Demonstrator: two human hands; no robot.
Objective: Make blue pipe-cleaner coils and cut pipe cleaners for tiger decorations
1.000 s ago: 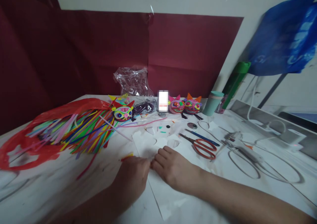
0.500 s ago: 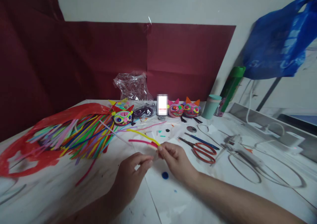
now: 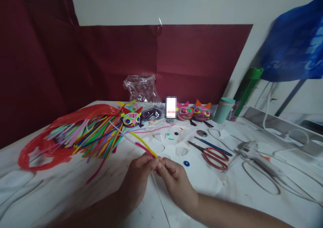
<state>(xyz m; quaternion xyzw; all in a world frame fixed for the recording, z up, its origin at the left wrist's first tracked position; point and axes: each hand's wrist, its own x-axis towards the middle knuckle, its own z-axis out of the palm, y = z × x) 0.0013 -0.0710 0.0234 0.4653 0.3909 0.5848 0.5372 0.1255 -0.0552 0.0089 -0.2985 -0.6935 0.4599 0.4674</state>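
Two fuzzy pipe cleaners, one yellow and one pink, stick up and to the left from between my fingertips, their lower ends close together. My left hand pinches them near those lower ends. Right beside it, my right hand is closed in a pinch at the same ends, its fingertips touching the left ones. What lies inside the fingertips is hidden. To the right of my right hand is a small blue disc on white paper. Orange-handled scissors lie farther right, blades partly apart.
Many coloured pipe cleaners spill from a red plastic bag at left. Decorated animal heads stand along the back, near clear plastic wrap. A green cup, a glue gun and looping cords are at right.
My left hand has moved in to meet the right and closed on the pipe cleaners. The blue disc lies farther right and back. The camera view has turned slightly left.
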